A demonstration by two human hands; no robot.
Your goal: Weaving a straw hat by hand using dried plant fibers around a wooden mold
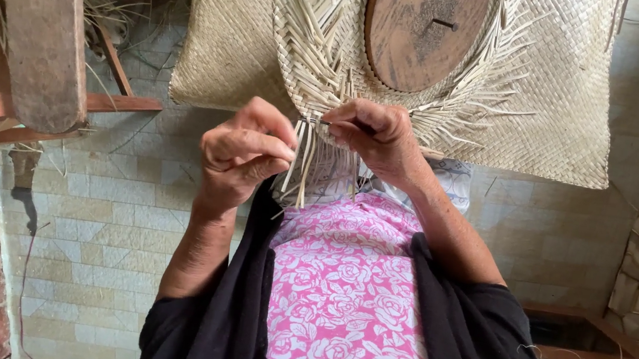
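We see the straw hat (pixel 327 64) resting brim-toward-us over a round wooden block (pixel 425 23) at twelve o'clock from both hands, its loose strips (pixel 301 160) hanging toward six o'clock between them. Our right hand (pixel 372 133) is nearer the brim edge, fingers pressed together pinching a strip end just beside the weave, wrist angled in from four o'clock. Our left hand (pixel 244 152) curls at eight o'clock, fingers closed on several hanging strips.
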